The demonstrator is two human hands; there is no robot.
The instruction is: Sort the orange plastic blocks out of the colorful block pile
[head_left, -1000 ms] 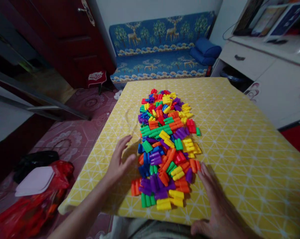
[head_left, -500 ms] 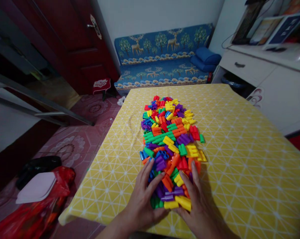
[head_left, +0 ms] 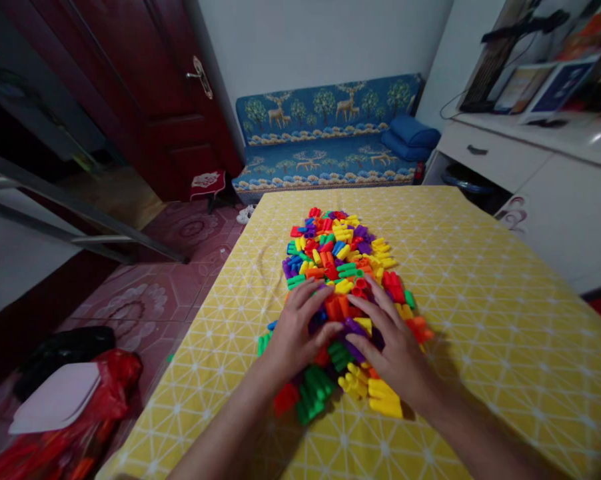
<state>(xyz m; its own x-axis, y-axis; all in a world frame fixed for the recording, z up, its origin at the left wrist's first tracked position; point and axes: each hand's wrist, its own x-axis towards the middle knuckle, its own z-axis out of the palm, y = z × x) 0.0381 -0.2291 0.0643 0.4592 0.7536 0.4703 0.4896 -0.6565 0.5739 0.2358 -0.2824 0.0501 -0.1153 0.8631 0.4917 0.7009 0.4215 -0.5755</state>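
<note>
both forearms reach forward from the lower edge, converging. left hand (head_left: 300,327) palm down, fingers spread and extended. right hand (head_left: 393,343) palm down beside it, fingers splayed, thumbs nearly meeting, neither hand closed

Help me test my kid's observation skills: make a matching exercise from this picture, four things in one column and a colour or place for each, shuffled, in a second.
Column one
1. sofa
2. door
3. tablecloth
4. left hand

Column two
a. yellow with white lines
b. lying on the block pile
c. blue with deer and trees
d. dark red

Pairs: 1-c, 2-d, 3-a, 4-b.
</note>
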